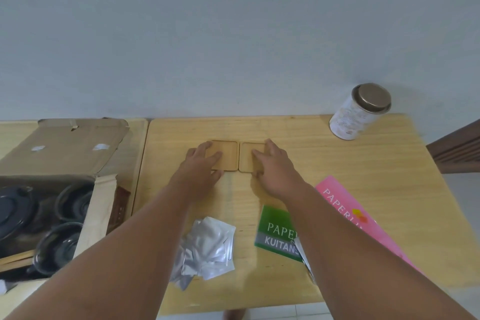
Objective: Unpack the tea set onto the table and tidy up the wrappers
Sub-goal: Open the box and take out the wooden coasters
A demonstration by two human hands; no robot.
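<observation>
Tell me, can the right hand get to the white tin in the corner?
Probably yes. The right hand rests flat on a wooden coaster, and only bare table lies between it and the white tin; nothing blocks the way.

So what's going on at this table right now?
A person has two wooden coasters side by side: the left hand rests flat on the left coaster, the right hand on the right coaster. The open cardboard box at left holds dark tea ware, and silver wrappers lie piled near the front edge of the table.
</observation>
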